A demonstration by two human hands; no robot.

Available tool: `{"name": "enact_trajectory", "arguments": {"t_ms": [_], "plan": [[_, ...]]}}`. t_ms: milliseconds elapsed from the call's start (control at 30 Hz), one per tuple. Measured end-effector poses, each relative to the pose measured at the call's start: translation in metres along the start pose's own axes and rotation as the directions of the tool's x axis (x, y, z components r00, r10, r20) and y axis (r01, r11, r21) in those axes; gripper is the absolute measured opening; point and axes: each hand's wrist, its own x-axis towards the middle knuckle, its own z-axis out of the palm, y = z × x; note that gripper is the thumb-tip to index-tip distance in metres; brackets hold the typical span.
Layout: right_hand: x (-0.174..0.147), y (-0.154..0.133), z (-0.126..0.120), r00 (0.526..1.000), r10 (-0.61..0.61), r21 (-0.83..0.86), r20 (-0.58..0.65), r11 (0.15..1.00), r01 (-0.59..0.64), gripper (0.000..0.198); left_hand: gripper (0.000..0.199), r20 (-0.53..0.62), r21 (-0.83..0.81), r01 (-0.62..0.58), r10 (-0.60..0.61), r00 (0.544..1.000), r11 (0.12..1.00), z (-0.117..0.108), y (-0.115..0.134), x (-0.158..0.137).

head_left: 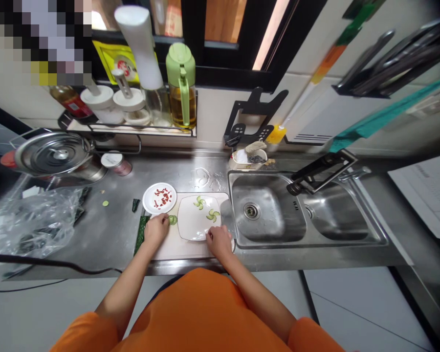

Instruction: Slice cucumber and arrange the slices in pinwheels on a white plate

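On a pale cutting board (pixel 185 250) lies a white square plate (pixel 196 222) with two pinwheels of green cucumber slices (pixel 213 215) on its right and upper part. My left hand (pixel 157 231) is closed, fingertips touching or just beside a small pile of cucumber slices (pixel 172 220) left of the plate; whether a slice is pinched is hidden. My right hand (pixel 220 242) has its fingers curled together at the plate's lower right edge; what they hold, if anything, is too small to tell. A round white dish (pixel 159 211) with small red pieces stands above my left hand.
A dark green cucumber piece (pixel 141 233) lies left of the board. Clear plastic bags (pixel 47 220) and a lidded steel pot (pixel 60 154) are at left. A double sink (pixel 271 230) adjoins the board at right. An oil bottle (pixel 182 88) stands on the rack behind.
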Motion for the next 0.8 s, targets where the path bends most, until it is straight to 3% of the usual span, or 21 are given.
{"name": "enact_trajectory", "arguments": {"t_ms": [133,333,433,567,800], "plan": [[-0.001,0.001,0.001,1.000,0.002,0.006,-0.004,1.000,-0.002,0.015,0.025,-0.044,-0.051,-0.031,0.029,0.999,0.998,-0.004,0.001,-0.003],[0.006,0.004,0.004,0.996,-0.060,0.104,-0.058,0.992,0.066,0.013,0.028,-0.004,-0.362,-0.013,0.012,1.000,0.932,-0.009,0.008,-0.009],[0.013,0.002,0.004,0.980,-0.142,0.248,-0.139,0.953,0.174,0.014,0.034,0.073,-0.483,-0.058,0.106,0.992,0.874,-0.008,0.021,-0.013],[0.024,-0.005,0.003,0.954,-0.196,0.382,-0.229,0.883,0.273,0.020,0.033,0.207,-0.567,-0.110,0.270,0.940,0.816,-0.001,0.045,-0.018],[0.027,-0.007,-0.004,0.969,-0.143,0.391,-0.199,0.896,0.212,0.016,0.029,0.348,-0.642,-0.018,0.312,0.884,0.767,0.008,0.068,-0.018]]}}
